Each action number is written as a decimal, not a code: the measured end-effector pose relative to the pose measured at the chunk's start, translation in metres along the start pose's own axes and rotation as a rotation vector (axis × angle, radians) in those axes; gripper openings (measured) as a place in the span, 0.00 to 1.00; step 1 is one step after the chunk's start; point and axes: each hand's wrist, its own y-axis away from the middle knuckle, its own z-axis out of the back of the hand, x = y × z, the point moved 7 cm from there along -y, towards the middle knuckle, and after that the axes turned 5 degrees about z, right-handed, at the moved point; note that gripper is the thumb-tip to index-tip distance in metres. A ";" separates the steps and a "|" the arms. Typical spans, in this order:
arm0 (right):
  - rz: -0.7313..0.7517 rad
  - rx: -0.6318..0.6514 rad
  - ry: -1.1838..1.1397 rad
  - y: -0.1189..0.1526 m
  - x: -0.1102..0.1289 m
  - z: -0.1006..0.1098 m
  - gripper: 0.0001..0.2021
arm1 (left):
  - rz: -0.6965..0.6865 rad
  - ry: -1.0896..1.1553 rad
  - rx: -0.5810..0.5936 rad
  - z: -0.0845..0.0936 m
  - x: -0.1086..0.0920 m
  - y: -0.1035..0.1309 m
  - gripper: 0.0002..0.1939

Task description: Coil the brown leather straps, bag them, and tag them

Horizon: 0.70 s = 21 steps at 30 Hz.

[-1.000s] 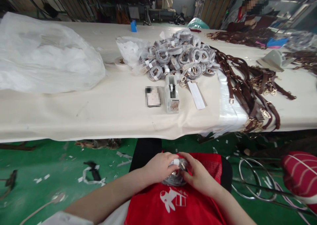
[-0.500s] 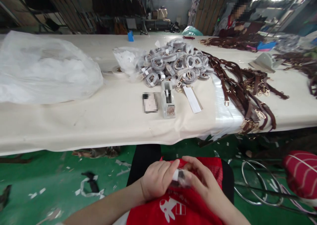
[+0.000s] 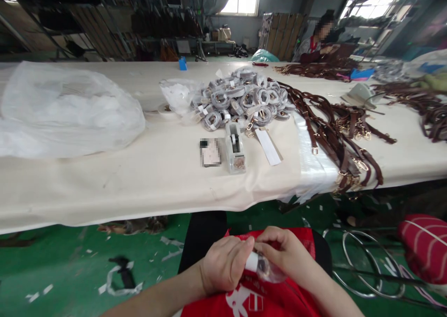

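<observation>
Over the red apron (image 3: 279, 298), my left hand (image 3: 226, 263) is closed on one side of a small wrapped strap coil (image 3: 261, 266) with a white label. My right hand (image 3: 284, 252) pinches the coil's clear wrapping from the other side. Beyond them on the table lies a pile of wrapped grey strap coils (image 3: 244, 96). A tape dispenser (image 3: 235, 149) stands nearer the table's front, between a pixelated flat item (image 3: 210, 152) and a white paper strip (image 3: 268, 147). To the right are loose brown straps (image 3: 328, 126) with gold-coloured buckles.
A large clear plastic bag (image 3: 73, 112) lies on the left of the cream table (image 3: 122, 182). Another person (image 3: 314, 47) sits at the far right. A red striped cushion (image 3: 426, 247) and metal rings (image 3: 366, 266) are beside me at the right.
The view has tilted up slightly, so the table appears lower. My right hand has shifted on the wrapping, and more of the coil and its white label now shows between my hands.
</observation>
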 end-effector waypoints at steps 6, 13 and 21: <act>0.015 -0.020 -0.067 -0.004 -0.006 -0.005 0.14 | 0.030 0.003 0.032 -0.004 0.001 0.002 0.19; 0.051 0.000 -0.054 -0.003 -0.007 -0.007 0.15 | 0.089 0.062 0.085 -0.013 0.007 0.009 0.24; 0.172 0.128 -0.034 0.000 0.010 -0.004 0.19 | 0.091 0.093 0.150 -0.023 0.009 0.012 0.28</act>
